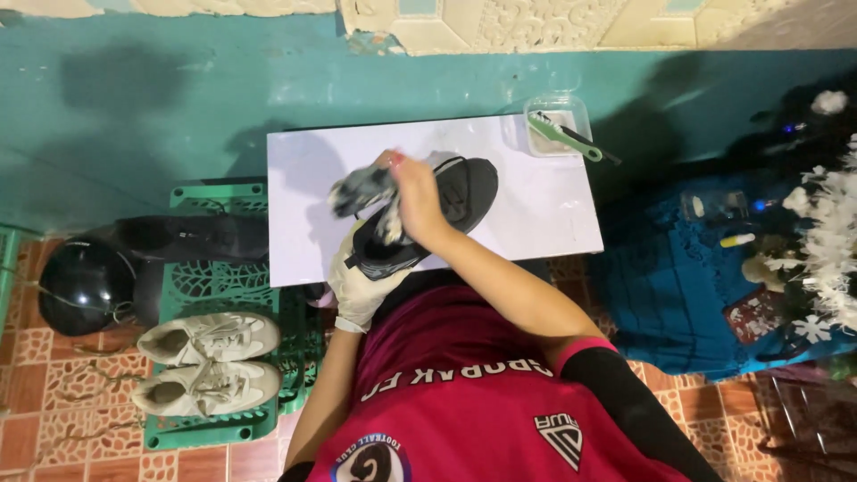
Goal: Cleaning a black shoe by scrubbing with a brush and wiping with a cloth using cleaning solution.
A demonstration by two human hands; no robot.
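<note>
Left hand (357, 284) (gloved) grips black shoe (442, 210) from below, steadying it sole-up over white counter (536, 214); right hand (412, 192) closed on grey rag (361, 189), pressed against shoe; brush tub (558, 125) near

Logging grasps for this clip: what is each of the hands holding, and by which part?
Left hand, gloved, holds the black shoe at its rear end. Right hand grips a blurred grey cloth against the shoe.

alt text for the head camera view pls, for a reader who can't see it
Seen from above, a person's gloved left hand steadies a black shoe on a white board while the bare right hand rubs it with a grey cloth. A pair of white sneakers sits on a green crate.
</note>
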